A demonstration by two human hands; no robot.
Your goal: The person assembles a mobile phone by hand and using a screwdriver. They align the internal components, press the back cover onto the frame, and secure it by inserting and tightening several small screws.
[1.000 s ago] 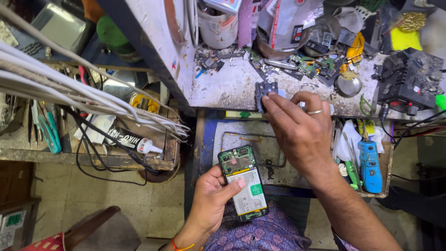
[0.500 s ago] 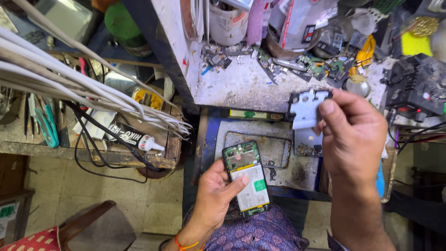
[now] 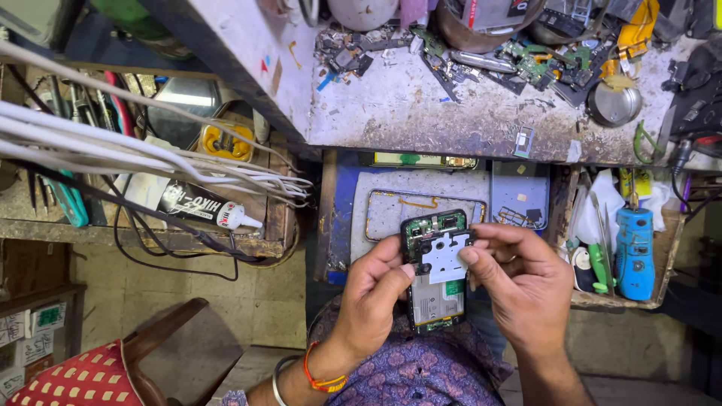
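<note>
At nine o'clock, a bundle of white cables (image 3: 150, 154) is being carried across a cluttered side shelf, with a glue tube (image 3: 199, 209) lying just beneath it. At seven o'clock, a red-patterned chair seat (image 3: 71, 376) is showing. Near the centre, at six o'clock, an opened phone (image 3: 436, 289) with its back removed is being gripped by the left hand (image 3: 372, 301), whose fingers are clamped on its left edge. A pale metal shield plate (image 3: 445, 256) is being pressed onto the phone's upper half, pinched along its right side by the closed fingers of the right hand (image 3: 523, 289). At twelve o'clock, circuit boards (image 3: 541, 68) are lying scattered on the worn workbench (image 3: 421, 113). At three o'clock, a blue tool (image 3: 635, 252) is standing in a tray (image 3: 662, 259).
</note>
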